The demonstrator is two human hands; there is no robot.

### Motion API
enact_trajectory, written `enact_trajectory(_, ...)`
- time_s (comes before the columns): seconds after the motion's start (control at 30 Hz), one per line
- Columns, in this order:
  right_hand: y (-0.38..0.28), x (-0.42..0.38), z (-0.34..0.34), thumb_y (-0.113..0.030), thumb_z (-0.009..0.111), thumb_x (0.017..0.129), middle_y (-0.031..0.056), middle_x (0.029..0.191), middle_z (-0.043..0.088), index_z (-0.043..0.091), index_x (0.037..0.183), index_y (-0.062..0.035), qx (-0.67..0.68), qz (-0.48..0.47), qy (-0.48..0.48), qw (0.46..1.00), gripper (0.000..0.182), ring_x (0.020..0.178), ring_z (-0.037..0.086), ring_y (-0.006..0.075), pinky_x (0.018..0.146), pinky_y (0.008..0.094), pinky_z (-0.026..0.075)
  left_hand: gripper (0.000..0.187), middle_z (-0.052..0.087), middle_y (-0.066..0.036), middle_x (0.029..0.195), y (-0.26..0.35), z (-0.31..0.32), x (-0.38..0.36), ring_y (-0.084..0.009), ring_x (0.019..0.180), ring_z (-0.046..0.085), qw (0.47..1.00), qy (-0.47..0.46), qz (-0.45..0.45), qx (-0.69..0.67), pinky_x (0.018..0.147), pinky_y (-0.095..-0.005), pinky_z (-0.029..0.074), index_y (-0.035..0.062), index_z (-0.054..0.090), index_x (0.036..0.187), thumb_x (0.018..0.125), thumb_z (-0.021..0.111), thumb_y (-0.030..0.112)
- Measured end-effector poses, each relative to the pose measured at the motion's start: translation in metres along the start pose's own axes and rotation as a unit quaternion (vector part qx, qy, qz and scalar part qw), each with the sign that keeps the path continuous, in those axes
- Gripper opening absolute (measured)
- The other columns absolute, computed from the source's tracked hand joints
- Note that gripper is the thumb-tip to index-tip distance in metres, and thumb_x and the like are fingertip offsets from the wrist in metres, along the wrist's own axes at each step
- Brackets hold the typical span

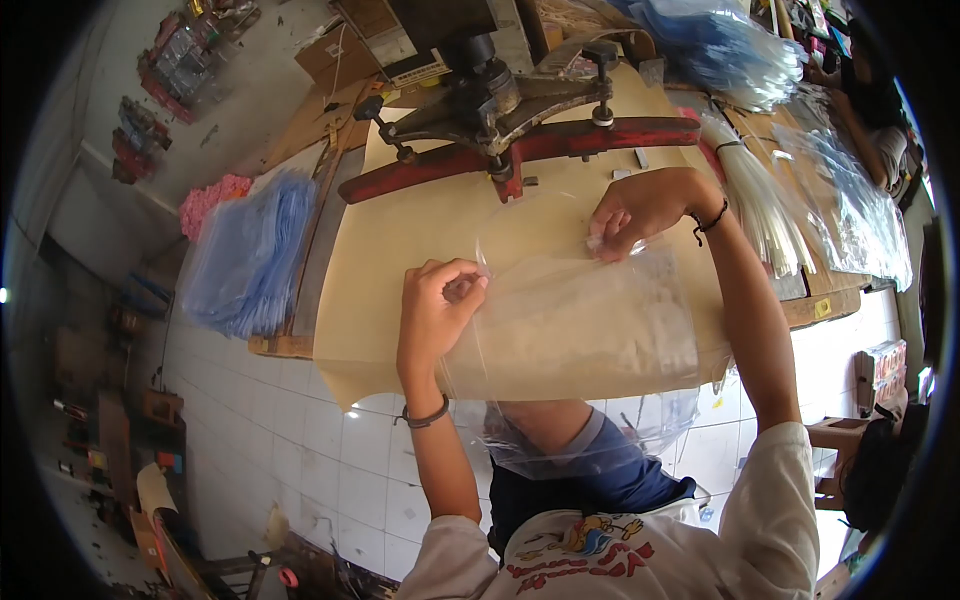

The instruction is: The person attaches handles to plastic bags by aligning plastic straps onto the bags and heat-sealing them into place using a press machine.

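A clear plastic sheet [590, 325] spreads over the tan board [370, 300], and its near part hangs past the board's edge above my lap. My left hand [437, 305] pinches the sheet's left upper corner between thumb and fingers. At the upper right, my right hand [635, 215] has its fingers closed on the sheet's top edge, where the plastic is bunched. Just beyond my hands stands a press with a long red bar [570, 138] and a black metal frame [480, 120].
A stack of bluish plastic sheets [250, 250] lies at the left, beside a pink bundle [213, 203]. On the right are a tied bunch of whitish strips [755, 195] and more clear plastic [850, 210]. Another plastic pile [715, 45] sits at the back. A person [875, 110] is at the far right.
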State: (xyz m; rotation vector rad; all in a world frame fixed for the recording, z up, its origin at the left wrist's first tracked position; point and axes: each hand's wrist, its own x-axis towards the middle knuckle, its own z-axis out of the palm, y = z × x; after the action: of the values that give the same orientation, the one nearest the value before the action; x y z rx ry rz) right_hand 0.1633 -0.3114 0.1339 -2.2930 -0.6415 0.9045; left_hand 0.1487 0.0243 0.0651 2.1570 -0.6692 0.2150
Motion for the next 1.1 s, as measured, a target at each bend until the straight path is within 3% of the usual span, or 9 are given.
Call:
enact_trajectory(0.1,-0.002,-0.002,-0.001,-0.03,0.076,0.09,0.0076,0.107,0.076,0.071,0.12,-0.0039,0.002,0.003,-0.004,1.0,0.04,0.096,0.072,0.0142,0.08,0.0294,0.055,0.01,0.07,-0.009,0.086,0.004,-0.002,0.001,-0.0147,0.077,0.066,1.0,-0.015,-0.022,-0.015,0.073,-0.0283,0.053,-0.0016,0.073,0.092,0.086,0.074,0.005)
enact_trajectory(0.2,-0.005,-0.003,0.0,-0.027,0.076,0.089,0.0086,0.108,0.076,0.071,0.121,-0.0034,0.0,0.022,0.006,1.0,0.04,0.097,0.072,0.0145,0.083,0.0288,0.055,0.009,0.067,-0.009,0.075,0.002,0.0,0.001,-0.0156,0.067,0.063,0.999,0.013,0.001,-0.052,0.065,-0.03,0.051,0.0029,0.076,0.09,0.083,0.077,0.009)
enact_trajectory(0.4,-0.007,-0.006,0.001,-0.026,0.075,0.089,0.0095,0.106,0.076,0.071,0.119,-0.0025,0.021,0.026,0.011,0.999,0.038,0.097,0.072,0.0156,0.084,0.0287,0.055,0.009,0.067,-0.009,0.073,0.003,-0.002,0.003,-0.0155,0.066,0.062,0.999,0.005,0.033,-0.034,0.064,-0.0297,0.051,0.0032,0.076,0.09,0.082,0.078,0.008)
enact_trajectory(0.73,-0.004,-0.003,0.002,-0.023,0.074,0.091,0.0108,0.103,0.077,0.073,0.115,-0.002,0.034,-0.008,0.016,0.999,0.032,0.096,0.073,0.0156,0.082,0.0298,0.055,0.011,0.069,-0.008,0.082,0.007,-0.005,0.003,-0.0144,0.075,0.064,1.0,-0.015,0.007,-0.024,0.07,-0.0292,0.05,0.0008,0.075,0.093,0.084,0.075,0.007)
enact_trajectory(0.9,0.0,0.001,0.002,-0.024,0.074,0.092,0.0094,0.101,0.077,0.073,0.113,-0.0018,0.023,0.004,0.028,0.999,0.03,0.094,0.073,0.0154,0.081,0.0299,0.055,0.013,0.073,-0.01,0.088,0.0,-0.001,0.002,-0.0149,0.082,0.069,0.994,-0.004,-0.006,-0.106,0.078,-0.0297,0.054,-0.0027,0.073,0.098,0.088,0.07,0.006)
enact_trajectory(1.1,-0.005,-0.006,-0.001,-0.027,0.072,0.094,0.0074,0.099,0.077,0.073,0.108,-0.001,0.009,0.051,0.03,0.998,0.029,0.094,0.072,0.0139,0.081,0.0278,0.054,0.016,0.074,-0.012,0.093,-0.005,-0.002,0.002,-0.017,0.084,0.07,0.998,-0.013,0.022,-0.058,0.079,-0.03,0.054,-0.0032,0.074,0.1,0.089,0.065,0.004)
